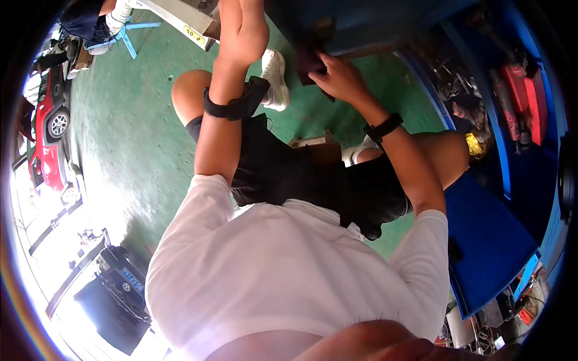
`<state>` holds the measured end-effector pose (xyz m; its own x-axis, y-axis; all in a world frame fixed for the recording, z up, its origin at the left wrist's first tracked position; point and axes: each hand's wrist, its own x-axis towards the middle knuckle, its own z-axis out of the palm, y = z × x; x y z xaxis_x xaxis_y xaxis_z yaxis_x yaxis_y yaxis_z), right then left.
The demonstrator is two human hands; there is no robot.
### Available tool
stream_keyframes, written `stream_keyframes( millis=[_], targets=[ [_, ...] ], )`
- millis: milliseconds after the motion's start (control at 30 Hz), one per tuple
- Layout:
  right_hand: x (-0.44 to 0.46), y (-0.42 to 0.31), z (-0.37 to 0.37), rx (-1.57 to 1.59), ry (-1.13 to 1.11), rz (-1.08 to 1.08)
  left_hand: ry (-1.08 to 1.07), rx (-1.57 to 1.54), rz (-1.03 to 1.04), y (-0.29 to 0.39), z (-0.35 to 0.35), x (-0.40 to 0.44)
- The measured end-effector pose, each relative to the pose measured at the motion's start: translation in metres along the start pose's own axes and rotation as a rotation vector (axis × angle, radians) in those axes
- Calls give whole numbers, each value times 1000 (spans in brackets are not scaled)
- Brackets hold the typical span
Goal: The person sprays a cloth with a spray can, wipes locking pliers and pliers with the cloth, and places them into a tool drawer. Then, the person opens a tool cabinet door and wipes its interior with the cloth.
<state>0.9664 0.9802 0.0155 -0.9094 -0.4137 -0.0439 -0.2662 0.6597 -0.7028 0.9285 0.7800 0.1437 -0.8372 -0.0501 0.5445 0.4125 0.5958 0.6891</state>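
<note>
My left hand [244,33] reaches up to the top edge of the view, beside the end of a pale metal beam [191,24] with a yellow label. Its fingertips are cut off by the frame, so what it touches is hidden. My right hand [342,79] is closed on the edge of a dark cloth-like piece [309,64], with the thumb and forefinger at its side. This piece hangs below a dark blue surface [367,24], partly in shadow. Dark bands circle both wrists.
On the right stands a blue cabinet [503,138] holding red tools [522,99] and metal parts, with a blue panel [490,240] below. A light blue stand [125,42] and a person's leg are at the upper left. Cars, one red [51,132], stand at the left.
</note>
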Motion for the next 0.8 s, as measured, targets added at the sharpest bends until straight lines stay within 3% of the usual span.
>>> stream_keyframes(
  millis=[133,233,333,400,433,500,600,733,800],
  targets=[
    [-2,-1,-4,4,32,-54,-23,-52,27,16,2,0],
    [-11,-19,-19,399,81,-62,-22,-77,4,11,0,-2],
    [-10,-30,-28,559,170,-232,-107,-71,-105,5,-4,-2],
    [-10,-29,-29,419,148,-172,-6,-199,99,11,6,5],
    [-9,-27,-27,372,143,-151,-9,-202,102,13,6,6],
    [-6,-14,-15,-77,60,-46,1,-221,76,17,4,7],
    [-2,-1,-19,-109,-80,99,-8,-193,83,20,2,6],
    [-7,-14,-55,-79,-40,109,-25,-134,72,18,2,2],
    [-11,-15,-65,-18,394,-155,-28,-115,71,16,2,1]
  ],
)
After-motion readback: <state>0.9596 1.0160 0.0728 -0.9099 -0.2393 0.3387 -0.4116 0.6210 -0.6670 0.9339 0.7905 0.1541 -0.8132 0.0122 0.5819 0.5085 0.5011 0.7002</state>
